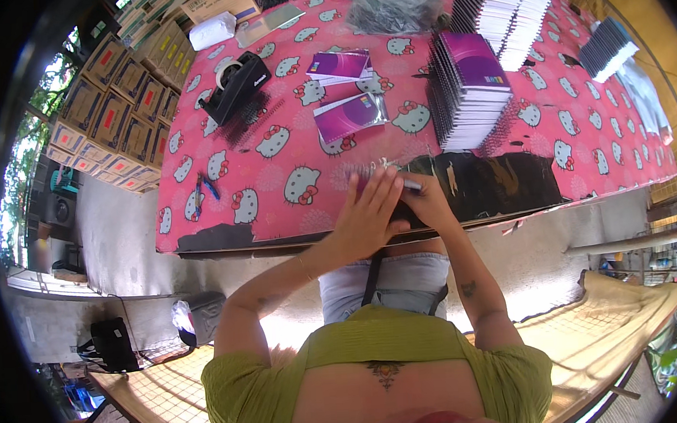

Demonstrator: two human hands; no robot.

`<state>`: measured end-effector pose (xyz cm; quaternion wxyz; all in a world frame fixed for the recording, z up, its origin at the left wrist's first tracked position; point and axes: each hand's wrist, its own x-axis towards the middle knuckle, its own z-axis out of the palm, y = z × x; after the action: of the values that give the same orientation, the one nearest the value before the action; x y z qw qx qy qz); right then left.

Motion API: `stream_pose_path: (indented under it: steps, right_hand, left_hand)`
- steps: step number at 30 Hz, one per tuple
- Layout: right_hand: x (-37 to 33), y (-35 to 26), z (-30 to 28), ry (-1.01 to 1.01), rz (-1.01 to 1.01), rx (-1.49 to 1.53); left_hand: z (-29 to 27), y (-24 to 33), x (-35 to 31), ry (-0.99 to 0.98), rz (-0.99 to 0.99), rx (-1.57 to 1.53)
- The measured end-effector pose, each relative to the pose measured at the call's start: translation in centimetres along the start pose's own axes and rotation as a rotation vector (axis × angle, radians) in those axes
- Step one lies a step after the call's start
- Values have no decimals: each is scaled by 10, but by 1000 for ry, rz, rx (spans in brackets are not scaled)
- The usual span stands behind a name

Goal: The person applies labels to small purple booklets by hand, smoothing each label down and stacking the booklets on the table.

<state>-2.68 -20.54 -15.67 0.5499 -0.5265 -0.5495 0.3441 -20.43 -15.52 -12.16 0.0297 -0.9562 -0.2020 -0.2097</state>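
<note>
At the front edge of the table, my hands work on a small purple notebook [412, 184], mostly hidden beneath them. My left hand [366, 216] lies across its top with the fingers stretched out. My right hand [428, 201] is closed round its right side. Just beyond my hands lies a purple notebook in clear plastic [349, 119]. Behind that one are more purple notebooks [338, 64], overlapping each other. To the right rises a tall stack of purple spiral-bound notebooks [480, 66].
A pink patterned cloth [277, 207], torn at the front, covers the table. On it stand a black tape dispenser [240, 85], blue pens [210, 187], clear plastic bags [393, 6], another notebook stack [516, 18] and a smaller one [605, 48]. Cardboard boxes [111, 101] are piled at the left.
</note>
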Motion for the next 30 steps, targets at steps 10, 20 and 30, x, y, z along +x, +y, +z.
stream_pose_path:
  steps: [10, 20, 30]
  right_hand:
    - [8, -9, 1, -16, 7, 84]
    - [12, -18, -4, -78, 82, -72]
    - [3, -50, -32, -57, -72, -147]
  left_hand:
    - [-3, -3, 26, 79, -68, -99]
    - [-15, -31, 35, 80, -32, -282]
    - [-15, -26, 40, 194, -5, -420]
